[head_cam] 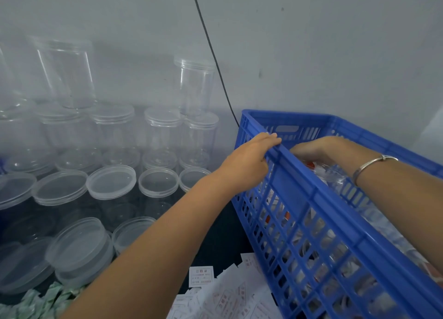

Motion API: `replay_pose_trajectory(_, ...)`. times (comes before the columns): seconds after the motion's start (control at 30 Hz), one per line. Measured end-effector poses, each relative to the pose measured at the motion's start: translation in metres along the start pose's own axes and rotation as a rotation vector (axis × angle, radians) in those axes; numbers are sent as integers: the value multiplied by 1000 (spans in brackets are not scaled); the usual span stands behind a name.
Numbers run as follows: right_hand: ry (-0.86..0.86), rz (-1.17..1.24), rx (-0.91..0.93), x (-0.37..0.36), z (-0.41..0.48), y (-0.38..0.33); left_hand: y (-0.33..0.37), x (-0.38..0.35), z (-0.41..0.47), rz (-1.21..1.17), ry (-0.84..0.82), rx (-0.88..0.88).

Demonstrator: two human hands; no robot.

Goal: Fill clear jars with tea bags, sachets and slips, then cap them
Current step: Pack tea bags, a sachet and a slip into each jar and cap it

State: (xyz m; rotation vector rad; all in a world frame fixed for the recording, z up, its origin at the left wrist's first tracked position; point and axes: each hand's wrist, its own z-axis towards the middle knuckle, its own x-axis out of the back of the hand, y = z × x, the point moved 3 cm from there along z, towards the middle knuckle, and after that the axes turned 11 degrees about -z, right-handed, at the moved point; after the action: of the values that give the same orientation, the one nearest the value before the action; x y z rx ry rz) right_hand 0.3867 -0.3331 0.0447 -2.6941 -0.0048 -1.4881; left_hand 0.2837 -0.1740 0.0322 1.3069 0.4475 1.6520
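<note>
A blue slatted crate (pixel 309 189) stands tilted at the right, holding clear-wrapped tea bags (pixel 335 179) with red marks. My left hand (pixel 249 158) grips the crate's near rim, thumb outside and fingers over the edge. My right hand (pixel 316 148), with a silver bangle on the wrist, reaches down inside the crate among the bags; its fingers are curled, and what they hold is hidden. Clear jars (pixel 163 134) with lids stand stacked at the left. White paper slips (pixel 201 276) lie at the bottom centre. Green sachets (pixel 36 302) lie at the bottom left.
Loose clear lids (pixel 111 182) lie on the dark table in front of the jars. A black cable (pixel 215 62) runs down the grey wall behind the crate. The crate fills the right side of the table.
</note>
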Motion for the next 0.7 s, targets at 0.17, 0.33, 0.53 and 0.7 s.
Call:
replay_pose_trajectory(0.17,102,-33,26,2,-7,-7,4,-1,-9,-66,-1,32)
replay_pose_trajectory(0.33,250,-152,26,16,-29,-9,9,-2,-36,20,17,19)
replay_pose_trajectory(0.53,421,-85,62,29,-60,-13,-7,34,-92,105,152,9)
replay_pose_trajectory(0.7,940,-95,283,40,-105,-71,-32,91,-140,91,388,148)
